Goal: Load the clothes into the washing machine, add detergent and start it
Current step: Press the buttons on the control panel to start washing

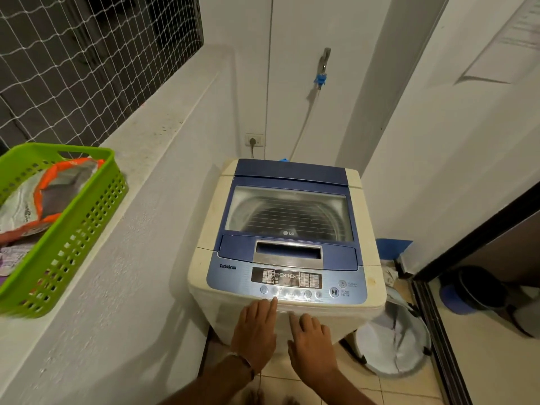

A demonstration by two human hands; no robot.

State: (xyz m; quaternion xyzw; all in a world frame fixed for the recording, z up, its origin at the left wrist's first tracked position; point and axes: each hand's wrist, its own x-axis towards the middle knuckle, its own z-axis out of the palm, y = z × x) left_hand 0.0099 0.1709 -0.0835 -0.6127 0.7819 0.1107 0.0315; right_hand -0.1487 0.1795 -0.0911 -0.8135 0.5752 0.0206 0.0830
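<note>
Washing machine: a cream and blue top-loader (287,247) stands in the corner, its lid (289,213) down, and the steel drum shows through the glass.
Control panel: the panel (287,283) runs along the front edge, with a row of round buttons below a dark display.
Left hand: the left hand (255,331) reaches to the front edge, fingers straight and close together, holding nothing; the forefinger tip lies just below the button row, and I cannot tell whether it presses one.
Right hand: the right hand (311,343) lies just beside the left, fingers straight and a little spread, holding nothing, over the machine's front.
Green basket: a green basket (87,217) sits on the ledge to the left, well apart from the machine.
Detergent: an orange and white bag (38,197), probably the detergent, lies inside the basket.
Clothes: cloth (13,255) shows in the basket below the bag.
Wall: a socket (253,140) and a tap (323,61) with a hose are behind the machine.
</note>
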